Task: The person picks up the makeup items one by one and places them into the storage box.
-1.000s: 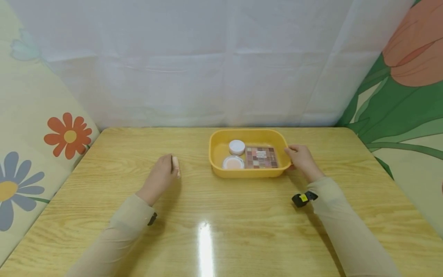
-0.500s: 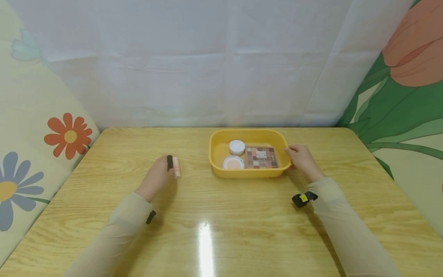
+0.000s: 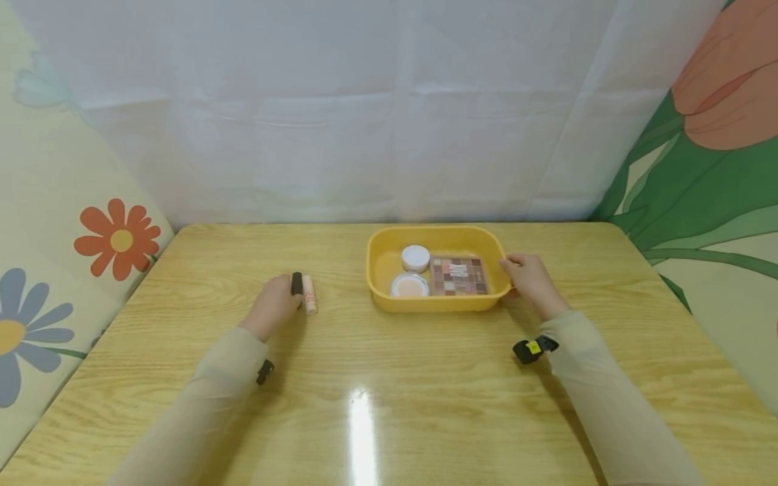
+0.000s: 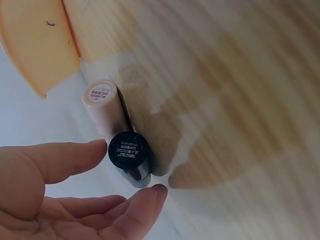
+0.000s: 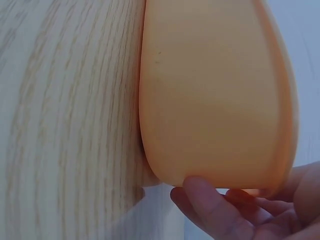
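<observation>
At the left of the table my left hand [image 3: 271,305] is beside a black-capped lipstick tube [image 3: 296,283]. In the left wrist view its thumb and fingers stand apart around the dark cap [image 4: 129,151]; the thumb tip is close to the cap, and whether it touches is unclear. A pale pink cosmetic tube [image 3: 309,295] with red lettering lies alongside. My right hand [image 3: 533,283] grips the right end of a yellow plastic basket [image 3: 437,305], thumb over the rim. Inside are a white round jar [image 3: 416,258], a round powder compact [image 3: 410,286] and a checkered eyeshadow palette [image 3: 458,277].
The wooden table [image 3: 389,364] has its back edge against a white cloth [image 3: 340,135]. Flower-printed panels stand at left and right. A black wrist camera [image 3: 527,351] hangs below the right sleeve. Light glares off the tabletop near the front.
The left hand has drawn slightly left and back, uncovering the black-capped tube and the pink tube, which lie side by side. My right hand and the basket have stayed put.
</observation>
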`<move>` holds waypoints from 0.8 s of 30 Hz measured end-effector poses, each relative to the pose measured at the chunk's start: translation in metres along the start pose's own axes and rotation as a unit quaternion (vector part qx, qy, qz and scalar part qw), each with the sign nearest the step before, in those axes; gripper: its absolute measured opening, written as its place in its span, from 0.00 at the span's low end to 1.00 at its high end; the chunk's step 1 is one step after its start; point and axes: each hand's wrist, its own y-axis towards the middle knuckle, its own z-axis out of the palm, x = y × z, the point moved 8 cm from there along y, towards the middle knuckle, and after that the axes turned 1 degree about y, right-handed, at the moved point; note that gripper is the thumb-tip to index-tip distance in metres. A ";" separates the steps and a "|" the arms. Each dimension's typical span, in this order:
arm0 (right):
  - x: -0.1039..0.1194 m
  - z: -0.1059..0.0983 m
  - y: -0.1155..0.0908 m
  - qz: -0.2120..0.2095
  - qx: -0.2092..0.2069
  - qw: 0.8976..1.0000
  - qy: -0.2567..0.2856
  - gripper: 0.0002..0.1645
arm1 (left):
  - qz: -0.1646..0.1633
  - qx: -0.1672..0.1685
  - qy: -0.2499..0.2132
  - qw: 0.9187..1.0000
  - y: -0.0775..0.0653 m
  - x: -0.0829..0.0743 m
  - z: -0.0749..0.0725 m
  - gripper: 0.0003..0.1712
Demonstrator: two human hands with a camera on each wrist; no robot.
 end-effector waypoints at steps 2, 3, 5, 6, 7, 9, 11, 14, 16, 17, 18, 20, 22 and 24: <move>0.000 0.000 0.000 0.000 -0.001 1.000 0.000 0.28 | 0.000 0.000 0.001 1.000 0.002 0.002 0.000 0.20; 0.001 0.000 0.000 0.002 -0.002 1.000 0.000 0.28 | -0.004 0.000 0.001 1.000 0.004 0.004 0.000 0.18; 0.001 0.000 0.000 0.004 -0.002 1.000 0.002 0.28 | -0.012 -0.003 0.004 1.000 0.006 0.007 -0.001 0.14; 0.001 0.000 -0.001 0.004 -0.002 1.000 0.003 0.28 | -0.018 -0.003 0.007 1.000 0.007 0.009 -0.002 0.13; 0.002 0.001 -0.001 0.004 -0.002 1.000 0.004 0.28 | -0.024 -0.005 0.010 1.000 0.008 0.010 -0.002 0.12; 0.001 0.001 -0.001 0.004 -0.002 1.000 0.005 0.28 | -0.034 -0.007 0.017 0.999 0.009 0.013 -0.003 0.11; 0.002 0.000 -0.001 -0.003 -0.003 1.000 0.004 0.27 | -0.044 -0.006 0.021 0.999 0.010 0.015 -0.005 0.13; 0.003 -0.001 -0.001 -0.011 -0.006 1.000 0.000 0.27 | -0.056 -0.004 0.028 0.998 0.011 0.017 -0.007 0.17; 0.003 -0.002 -0.001 -0.014 -0.008 1.000 -0.002 0.27 | -0.062 0.000 0.030 0.998 0.012 0.018 -0.008 0.19; 0.002 -0.002 -0.001 -0.013 -0.008 1.000 -0.002 0.27 | -0.063 0.001 0.031 0.998 0.012 0.018 -0.008 0.19; 0.002 -0.002 0.000 -0.014 -0.009 1.000 -0.003 0.27 | -0.062 0.001 0.033 0.998 0.012 0.018 -0.009 0.19; 0.002 -0.002 0.000 -0.012 -0.008 1.000 -0.004 0.27 | -0.061 0.000 0.028 0.998 0.011 0.020 -0.010 0.18; 0.002 -0.002 -0.001 -0.009 -0.006 1.000 -0.004 0.27 | -0.061 -0.002 0.015 0.998 0.010 0.021 -0.011 0.16; 0.002 -0.001 -0.001 -0.006 -0.003 1.000 -0.004 0.27 | -0.066 -0.001 -0.005 0.998 0.008 0.024 -0.011 0.15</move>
